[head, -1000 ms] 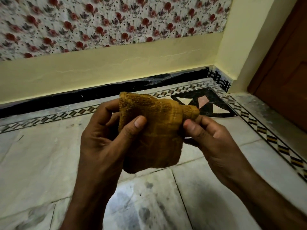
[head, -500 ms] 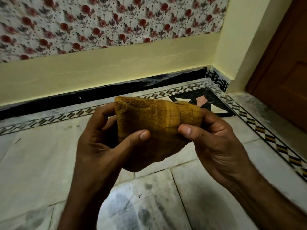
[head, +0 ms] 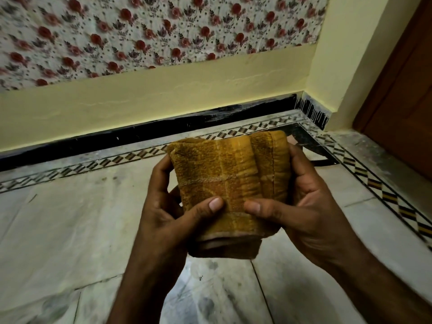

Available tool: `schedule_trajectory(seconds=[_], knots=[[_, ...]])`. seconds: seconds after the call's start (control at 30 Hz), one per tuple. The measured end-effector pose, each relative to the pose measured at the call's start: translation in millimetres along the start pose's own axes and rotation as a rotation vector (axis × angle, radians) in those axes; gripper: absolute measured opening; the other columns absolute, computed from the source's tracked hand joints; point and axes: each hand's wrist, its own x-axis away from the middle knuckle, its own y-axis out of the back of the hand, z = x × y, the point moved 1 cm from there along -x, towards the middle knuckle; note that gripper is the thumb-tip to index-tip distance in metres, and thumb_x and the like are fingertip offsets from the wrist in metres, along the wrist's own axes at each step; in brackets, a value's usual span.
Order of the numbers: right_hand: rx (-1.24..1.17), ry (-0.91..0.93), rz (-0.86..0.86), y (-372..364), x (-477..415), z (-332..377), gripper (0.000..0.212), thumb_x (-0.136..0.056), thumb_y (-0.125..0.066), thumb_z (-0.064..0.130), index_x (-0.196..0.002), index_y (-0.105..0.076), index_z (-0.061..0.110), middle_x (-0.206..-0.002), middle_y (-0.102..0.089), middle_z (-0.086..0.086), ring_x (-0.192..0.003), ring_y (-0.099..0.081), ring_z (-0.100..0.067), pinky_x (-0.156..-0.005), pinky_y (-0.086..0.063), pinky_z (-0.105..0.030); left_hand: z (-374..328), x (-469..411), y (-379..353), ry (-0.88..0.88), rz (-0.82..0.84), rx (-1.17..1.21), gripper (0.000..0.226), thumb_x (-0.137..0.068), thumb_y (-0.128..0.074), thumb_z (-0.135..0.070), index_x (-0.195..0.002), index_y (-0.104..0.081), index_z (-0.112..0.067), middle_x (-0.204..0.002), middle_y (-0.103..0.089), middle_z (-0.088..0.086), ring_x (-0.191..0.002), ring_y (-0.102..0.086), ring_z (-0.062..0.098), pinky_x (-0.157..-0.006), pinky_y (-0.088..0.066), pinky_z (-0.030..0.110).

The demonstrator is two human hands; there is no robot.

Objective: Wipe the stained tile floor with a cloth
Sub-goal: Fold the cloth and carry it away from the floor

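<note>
**Two hands, one folded cloth, held above the floor**

Two forearms come up from the bottom edge of my view and meet in the middle. Nearest me, between them, I see the stained tile floor, pale marble-like slabs with dark grey smudges clustered just below the hands.

Above that patch, my left hand and right hand hold the cloth in the air, clear of the tiles. It is a mustard-yellow terry piece folded into a thick pad, with a second fold lapped along its right side and a pale hem showing at its lower edge. Both hands are closed on it: each thumb presses flat on the front face, the two thumb tips nearly meeting, while the fingers wrap behind, mostly hidden by the fabric.

Beyond the cloth, a patterned border of dark and light diamonds runs across the floor and turns the corner at right. Behind it is a black skirting, then a cream wall topped by rose-print wallpaper. A brown wooden door stands far right.
</note>
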Motion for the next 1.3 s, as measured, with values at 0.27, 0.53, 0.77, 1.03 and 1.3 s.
schedule_trajectory(seconds=[0.27,0.53,0.77,1.03,1.3], knots=[[0.111,0.0,0.014,2.8,-5.4,1.3,0.084,-0.061,-0.087,0.004,-0.127,-0.049,0.041,-0.106,-0.071,0.025,-0.107,-0.072,-0.008,-0.076,-0.062,-0.027,5.5,-4.2,2.7,0.016,0.052,0.028,0.085,-0.073,-0.071,0.003,-0.138,-0.048,-0.047,-0.123,-0.068,0.019,-0.107,-0.069,0.048,-0.08,-0.058,0.066],[0.135,-0.148,0.109,2.8,-32.3,-23.3,0.093,-0.061,-0.082,0.001,-0.133,-0.043,0.046,-0.115,-0.071,0.021,-0.111,-0.072,-0.011,-0.076,-0.063,-0.031,20.6,-35.6,25.1,0.055,0.127,-0.008,0.096,-0.075,-0.069,0.006,-0.144,-0.036,-0.051,-0.121,-0.072,0.001,-0.112,-0.069,0.041,-0.083,-0.059,0.057],[0.224,-0.221,0.13,-5.6,-104.7,-22.7,0.109,-0.06,-0.084,0.0,-0.147,-0.035,0.041,-0.116,-0.069,0.022,-0.108,-0.071,-0.008,-0.06,-0.058,-0.022,3.3,-108.8,48.2,0.071,0.135,-0.051,0.106,-0.072,-0.071,0.008,-0.151,-0.027,-0.047,-0.126,-0.068,-0.014,-0.119,-0.068,0.025,-0.083,-0.06,0.043],[0.07,-0.128,-0.086,-59.1,-208.9,75.1,0.09,-0.066,-0.077,0.001,-0.142,-0.052,0.04,-0.123,-0.072,0.015,-0.108,-0.074,-0.021,-0.066,-0.062,-0.034,-151.8,-180.8,51.7,0.11,0.137,-0.013,0.104,-0.072,-0.077,0.01,-0.139,-0.043,-0.061,-0.138,-0.062,-0.005,-0.121,-0.067,0.03,-0.081,-0.061,0.053],[-0.031,-0.294,-0.099,-116.8,-229.1,266.4,0.071,-0.062,-0.085,-0.002,-0.101,-0.066,0.054,-0.109,-0.078,-0.01,-0.096,-0.077,-0.034,-0.068,-0.063,-0.045,-344.7,-159.5,11.4,0.234,0.075,0.071,0.103,-0.06,-0.084,0.006,-0.122,-0.053,-0.07,-0.131,-0.069,-0.007,-0.116,-0.069,0.032,-0.083,-0.06,0.056]])
